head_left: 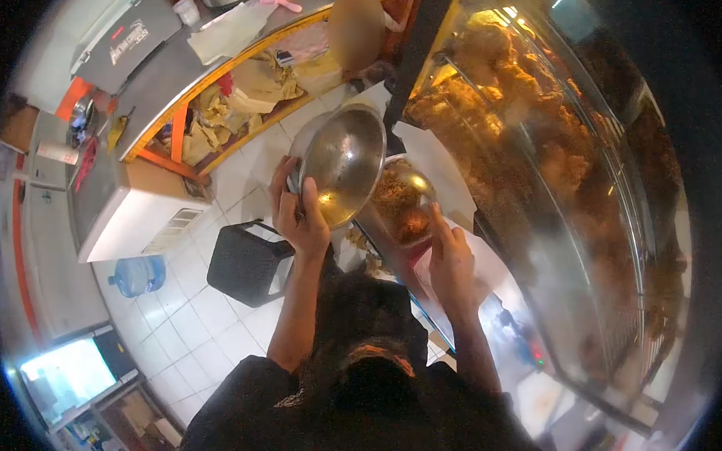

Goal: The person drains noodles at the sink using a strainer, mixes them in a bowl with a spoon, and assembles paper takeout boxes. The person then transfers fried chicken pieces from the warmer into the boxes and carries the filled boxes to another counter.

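Note:
My left hand (303,214) is closed on the rim of a shiny metal bowl (348,155), thumb on its near edge. The bowl is tilted, and its hollow inside faces me. To its right, my right hand (451,259) is closed at the edge of a second, smaller shiny metal bowl (419,181). Brown crumbly food (399,199) shows in that bowl. The fingers beneath both rims are mostly hidden. A white sheet (442,164) lies behind the smaller bowl, beside the glass display case.
A glass display case (571,261) with brown fried food stands on my right. A black stool (249,260) and a blue water jug (138,277) are on the tiled floor. A counter (160,80) with crumpled paper on its shelf runs ahead, a person beside it.

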Motion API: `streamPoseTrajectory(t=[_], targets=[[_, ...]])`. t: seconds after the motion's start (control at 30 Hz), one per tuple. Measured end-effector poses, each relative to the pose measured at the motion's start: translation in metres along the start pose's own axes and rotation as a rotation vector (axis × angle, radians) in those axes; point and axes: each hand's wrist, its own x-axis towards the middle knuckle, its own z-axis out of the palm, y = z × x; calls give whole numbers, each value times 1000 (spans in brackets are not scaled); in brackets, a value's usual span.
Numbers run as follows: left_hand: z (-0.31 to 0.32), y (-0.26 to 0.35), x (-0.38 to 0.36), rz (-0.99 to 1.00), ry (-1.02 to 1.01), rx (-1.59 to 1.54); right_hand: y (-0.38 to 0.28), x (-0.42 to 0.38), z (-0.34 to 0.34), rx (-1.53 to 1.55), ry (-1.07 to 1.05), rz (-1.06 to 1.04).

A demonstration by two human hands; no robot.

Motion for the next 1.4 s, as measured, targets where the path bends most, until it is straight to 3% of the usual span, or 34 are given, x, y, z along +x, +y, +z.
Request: streamPoseTrajectory(t=[0.1,0.2,0.27,0.33,0.4,0.5,0.6,0.67,0.73,0.83,0.87,1.07,1.13,1.27,1.33,1.37,1.4], targets=[[-7,1,-3,-59,27,-13,13,-1,6,-122,-73,24],[-23,-4,-8,-134,76,-22,17,1,11,114,132,-145],[-37,-10,-14,-255,143,-50,20,-3,7,260,1,70],[-50,-18,-16,-346,219,-80,3,-4,-5,643,-153,513],[-73,-26,-20,-391,270,-82,5,-14,-6,839,-163,539],[-116,-26,-29,-642,308,-156,-21,-32,-16,962,-250,553],[-165,-43,-50,-678,326,-207,-52,-60,-5,1063,-415,478],[-206,-43,-62,-746,362,-258,-87,-84,22,996,-464,494],[-253,-52,-73,-762,389,-327,-114,-106,55,785,-580,375],[-325,-56,-83,-834,465,-453,-195,-138,112,656,-868,287],[-350,-76,-98,-844,465,-381,-201,-146,139,601,-946,146],[-459,-109,-108,-952,708,-359,-299,-190,217,374,-1046,-81],[-489,-119,-101,-989,783,-365,-328,-189,220,220,-1048,16],[-541,-195,-88,-789,1057,-318,-332,-171,241,210,-1007,-172],[-575,-233,-74,-687,1115,-258,-329,-159,260,50,-1003,-259],[-595,-257,-64,-729,1182,-199,-328,-151,268,-31,-996,-294],[-608,-264,-46,-564,1218,-202,-325,-143,278,-137,-958,-391]])
